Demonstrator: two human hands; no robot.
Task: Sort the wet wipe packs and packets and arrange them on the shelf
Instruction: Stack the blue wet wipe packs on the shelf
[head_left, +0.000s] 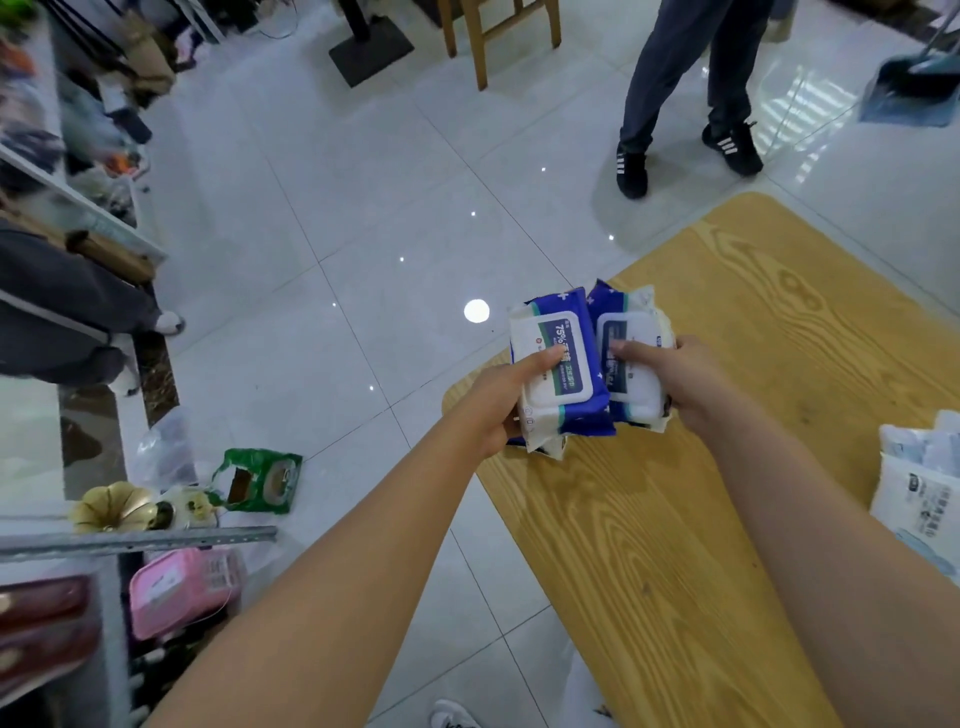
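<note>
While the left hand (498, 400) grips one blue wipe pack (558, 369) and the right hand (675, 379) another (631, 358), both lie side by side, long axes pointing far, above the worktop (727, 519) edge.

Landmark: the wooden worktop (727, 415). Its surface is bare across the far end and the middle; white wipe packets (919, 483) occupy only its right edge. Left of the worktop, the tiled floor (363, 234) is open up to the metal shelf (135, 540). Beyond the worktop's far corner, a standing person's legs (685, 93) block passage, with a wooden chair (498, 31) further left.
</note>
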